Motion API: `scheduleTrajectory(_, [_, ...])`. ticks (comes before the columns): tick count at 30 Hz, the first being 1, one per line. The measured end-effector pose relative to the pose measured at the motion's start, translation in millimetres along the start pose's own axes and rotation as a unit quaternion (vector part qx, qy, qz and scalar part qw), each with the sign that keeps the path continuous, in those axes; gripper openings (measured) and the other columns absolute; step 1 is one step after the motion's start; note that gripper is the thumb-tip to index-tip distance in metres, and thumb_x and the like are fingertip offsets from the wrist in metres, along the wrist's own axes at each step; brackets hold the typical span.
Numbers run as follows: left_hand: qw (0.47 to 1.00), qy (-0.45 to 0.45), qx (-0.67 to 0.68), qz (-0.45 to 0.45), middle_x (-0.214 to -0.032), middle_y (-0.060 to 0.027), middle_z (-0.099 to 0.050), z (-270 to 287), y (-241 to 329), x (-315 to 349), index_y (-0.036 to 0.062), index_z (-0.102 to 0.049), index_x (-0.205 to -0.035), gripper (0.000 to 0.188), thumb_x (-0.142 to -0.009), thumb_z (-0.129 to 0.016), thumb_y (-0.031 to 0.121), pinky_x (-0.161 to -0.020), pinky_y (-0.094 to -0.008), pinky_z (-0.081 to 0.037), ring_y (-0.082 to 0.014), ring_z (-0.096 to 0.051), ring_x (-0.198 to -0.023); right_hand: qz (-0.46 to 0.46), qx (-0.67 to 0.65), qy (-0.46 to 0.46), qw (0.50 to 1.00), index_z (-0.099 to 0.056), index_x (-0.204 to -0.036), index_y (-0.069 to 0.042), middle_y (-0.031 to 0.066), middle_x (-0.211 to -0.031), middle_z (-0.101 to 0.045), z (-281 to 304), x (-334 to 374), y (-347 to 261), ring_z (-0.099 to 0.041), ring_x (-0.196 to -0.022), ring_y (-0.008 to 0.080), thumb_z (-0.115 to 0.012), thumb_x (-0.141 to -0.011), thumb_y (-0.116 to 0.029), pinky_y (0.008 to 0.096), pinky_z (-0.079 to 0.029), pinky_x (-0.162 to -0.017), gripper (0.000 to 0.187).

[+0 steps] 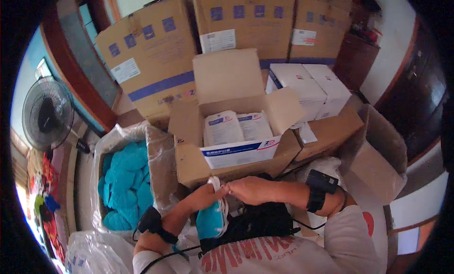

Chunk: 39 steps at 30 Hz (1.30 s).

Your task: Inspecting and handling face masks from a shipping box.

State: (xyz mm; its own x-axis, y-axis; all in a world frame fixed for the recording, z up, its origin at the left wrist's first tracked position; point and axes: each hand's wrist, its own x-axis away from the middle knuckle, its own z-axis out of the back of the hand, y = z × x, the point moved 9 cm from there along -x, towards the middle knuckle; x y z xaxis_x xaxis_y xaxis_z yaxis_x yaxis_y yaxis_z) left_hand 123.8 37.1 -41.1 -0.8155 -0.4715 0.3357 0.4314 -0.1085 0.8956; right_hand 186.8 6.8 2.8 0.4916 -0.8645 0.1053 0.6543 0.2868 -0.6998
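Head view, labels first: we see blue and red print on the front of the open white box (241,159), matching blue bands and red marks on the white packets (222,127) inside, red-blue logos on the closed white boxes (305,87), and blue square icons, white stickers and a blue band on the tall cartons (153,52) behind. In our hands: a teal piece (209,223) with white straps (215,182) hangs below the left hand (208,197), just off the near edge of the brown carton (189,167) carrying the open box. Left fingers are closed on its upper part; right hand (250,189) has fingers curled, tips together right by the straps, and we can't tell if a strap sits between them. Edges: we're working between that carton's near edge and the black bag (257,226) at our waist, so a narrow gap. Left of the carton's near-left corner is the plastic-lined carton (161,165), open-topped, heaped with teal pieces (125,189); past its right end, the open carton (373,172) leans outward.
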Motion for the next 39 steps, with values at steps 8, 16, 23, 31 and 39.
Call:
scheduleTrajectory(8, [0.981, -0.188, -0.046, 0.015, -0.079, -0.0035, -0.055, -43.9, 6.1, 9.5, 0.0078, -0.054, -0.089, 0.038, -0.086, -0.035, 0.041, -0.07, -0.0282, -0.04, -0.0131, -0.05, -0.075, 0.071, 0.09, -0.03, 0.993, -0.047, -0.085, -0.004, 0.0162, -0.077, -0.055, -2.8, 24.5, -18.5, -0.054, -0.072, 0.0341, -0.041, -0.077, -0.017, 0.0424, -0.043, -0.061, 0.016])
scheduleTrajectory(16, [0.967, -0.252, 0.038, -0.02, -0.068, -0.0027, -0.053, -67.7, 22.4, 43.7, 0.006, -0.053, -0.081, 0.033, -0.086, -0.039, 0.035, -0.059, -0.0296, -0.041, -0.0144, -0.05, -0.062, 0.089, -0.029, -0.246, 0.965, -0.043, -0.087, -0.002, 0.0202, -0.078, -0.051, -18.9, 69.9, -30.0, -0.05, -0.075, 0.0379, -0.032, -0.086, -0.027, 0.0424, -0.04, -0.064, 0.027])
scheduleTrajectory(23, [0.97, -0.19, 0.147, 0.03, -0.089, -0.0121, -0.055, -46.0, 5.0, 81.5, 0.0056, -0.042, -0.113, 0.035, -0.082, -0.048, 0.02, -0.065, -0.0333, -0.044, -0.0231, -0.055, -0.07, 0.024, -0.154, -0.181, 0.971, -0.042, -0.078, -0.001, 0.0121, -0.069, -0.048, 19.9, 128.0, 28.5, -0.046, -0.063, 0.0237, -0.034, -0.087, -0.021, 0.0352, -0.038, -0.061, 0.024])
scheduleTrajectory(31, [0.956, 0.055, 0.284, -0.047, -0.06, -0.0033, -0.043, 17.3, 14.6, 8.2, 0.0084, -0.041, -0.066, 0.029, -0.085, -0.037, 0.03, -0.051, -0.0253, -0.035, -0.0121, -0.042, -0.055, -0.168, -0.458, 0.032, 0.872, -0.045, -0.077, -0.007, -0.0016, -0.064, -0.042, 45.3, 89.3, 72.9, -0.034, -0.051, 0.004, -0.036, -0.088, -0.024, 0.0177, -0.029, -0.045, 0.022])
scheduleTrajectory(39, [0.965, 0.001, 0.226, -0.133, -0.071, -0.0025, -0.048, -6.4, 39.7, -2.3, 0.0064, -0.049, -0.085, 0.023, -0.087, -0.035, 0.025, -0.058, -0.0244, -0.04, -0.0105, -0.046, -0.064, -0.08, -0.454, 0.012, 0.887, -0.048, -0.077, -0.008, -0.0021, -0.065, -0.043, 25.8, 27.7, 28.3, -0.037, -0.054, 0.005, -0.037, -0.083, -0.049, 0.0183, -0.031, -0.045, 0.043])
